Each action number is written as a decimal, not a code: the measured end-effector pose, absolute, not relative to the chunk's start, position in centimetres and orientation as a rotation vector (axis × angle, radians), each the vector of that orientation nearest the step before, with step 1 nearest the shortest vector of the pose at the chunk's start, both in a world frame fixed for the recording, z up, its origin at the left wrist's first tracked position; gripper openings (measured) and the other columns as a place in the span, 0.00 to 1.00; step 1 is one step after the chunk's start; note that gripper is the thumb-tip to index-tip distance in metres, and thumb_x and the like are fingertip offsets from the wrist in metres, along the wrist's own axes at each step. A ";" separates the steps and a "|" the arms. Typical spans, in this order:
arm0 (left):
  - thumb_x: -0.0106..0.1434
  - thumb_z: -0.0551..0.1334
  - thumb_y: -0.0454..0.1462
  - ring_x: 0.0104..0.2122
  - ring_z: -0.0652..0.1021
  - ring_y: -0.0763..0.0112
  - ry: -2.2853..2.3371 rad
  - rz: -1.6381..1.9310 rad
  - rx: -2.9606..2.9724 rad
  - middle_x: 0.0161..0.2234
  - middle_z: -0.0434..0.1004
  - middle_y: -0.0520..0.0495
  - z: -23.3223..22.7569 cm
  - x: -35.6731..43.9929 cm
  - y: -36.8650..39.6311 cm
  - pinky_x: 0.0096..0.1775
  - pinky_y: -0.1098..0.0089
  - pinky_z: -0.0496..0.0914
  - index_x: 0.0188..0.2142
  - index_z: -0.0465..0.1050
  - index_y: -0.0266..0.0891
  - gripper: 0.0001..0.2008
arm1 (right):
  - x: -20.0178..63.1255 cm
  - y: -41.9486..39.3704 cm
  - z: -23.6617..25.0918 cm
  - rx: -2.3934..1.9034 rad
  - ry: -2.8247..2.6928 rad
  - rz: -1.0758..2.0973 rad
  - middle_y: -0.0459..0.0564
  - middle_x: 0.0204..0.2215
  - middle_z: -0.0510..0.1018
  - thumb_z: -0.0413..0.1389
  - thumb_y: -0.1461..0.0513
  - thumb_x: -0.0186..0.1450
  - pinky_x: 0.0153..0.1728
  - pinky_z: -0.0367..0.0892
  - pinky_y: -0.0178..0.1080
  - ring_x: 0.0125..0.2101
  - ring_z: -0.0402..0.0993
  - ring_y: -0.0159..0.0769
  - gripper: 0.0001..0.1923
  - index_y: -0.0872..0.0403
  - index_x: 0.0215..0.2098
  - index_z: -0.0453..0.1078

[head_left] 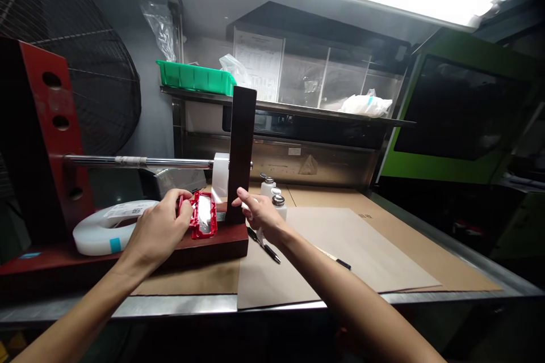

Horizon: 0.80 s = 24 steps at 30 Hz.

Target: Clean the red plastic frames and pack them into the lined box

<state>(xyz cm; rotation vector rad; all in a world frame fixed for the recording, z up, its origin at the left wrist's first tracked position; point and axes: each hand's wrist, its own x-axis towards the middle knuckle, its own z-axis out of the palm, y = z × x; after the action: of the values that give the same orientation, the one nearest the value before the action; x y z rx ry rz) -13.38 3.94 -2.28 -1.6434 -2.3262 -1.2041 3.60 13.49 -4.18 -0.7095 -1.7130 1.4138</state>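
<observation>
My left hand (164, 224) pinches a red plastic frame (204, 215) by its left side. A pale, shiny panel fills the frame's middle. My right hand (264, 215) is curled beside the dark upright post (242, 153), its thumb and index finger pointing left. Something white shows among its fingers, too small to make out. Behind the red frame, a roll of white film (220, 176) sits on the metal rod (170, 163), with a strip hanging down. A wide clear-white roll (102, 232) with a label lies left of my left hand.
White bottles with metal caps (279, 201) stand behind my right hand. A black pen (271, 252) and a dark-tipped tool (340, 264) lie on the cardboard (298, 283). Above is a shelf with a green tray (196, 78). A fan (106, 79) stands left, a green machine (395, 142) right.
</observation>
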 end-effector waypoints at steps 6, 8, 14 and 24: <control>0.59 0.45 0.44 0.37 0.77 0.47 -2.274 -1.105 -1.651 0.34 0.78 0.41 -2.2 -12.6 4.0 0.37 0.60 0.64 0.41 0.65 0.44 0.16 | 1.8 13.9 -3.7 -0.675 -1.600 1.603 0.35 0.12 0.56 0.64 0.51 0.50 0.15 0.40 0.31 0.14 0.46 0.21 0.17 0.57 0.25 0.70; 0.59 0.45 0.44 0.36 0.77 0.47 -2.267 -1.085 -1.658 0.33 0.78 0.41 -2.2 -12.5 4.0 0.37 0.60 0.64 0.41 0.65 0.44 0.16 | 1.5 13.9 -3.9 -0.672 -1.557 1.625 0.35 0.11 0.58 0.65 0.56 0.48 0.15 0.41 0.31 0.13 0.47 0.21 0.14 0.57 0.23 0.69; 0.60 0.44 0.45 0.37 0.77 0.46 -2.272 -1.102 -1.684 0.33 0.77 0.41 -2.3 -12.2 4.1 0.37 0.59 0.64 0.42 0.63 0.45 0.16 | 1.2 13.5 -3.9 -0.666 -1.451 1.640 0.35 0.09 0.58 0.63 0.60 0.49 0.14 0.40 0.30 0.12 0.46 0.21 0.10 0.56 0.22 0.67; 0.61 0.45 0.45 0.31 0.77 0.55 -2.310 -1.366 -1.683 0.31 0.75 0.46 -4.1 -12.1 4.6 0.32 0.64 0.66 0.42 0.63 0.46 0.15 | 2.7 9.9 -4.9 -0.643 -1.453 1.714 0.35 0.09 0.60 0.64 0.60 0.46 0.13 0.39 0.31 0.11 0.46 0.21 0.10 0.56 0.21 0.68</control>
<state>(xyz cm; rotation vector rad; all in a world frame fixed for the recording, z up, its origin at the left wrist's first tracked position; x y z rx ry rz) -12.07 4.57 -4.10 -1.6833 -2.3102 -1.3657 2.71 9.89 -4.94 -0.6434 -1.4532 1.7140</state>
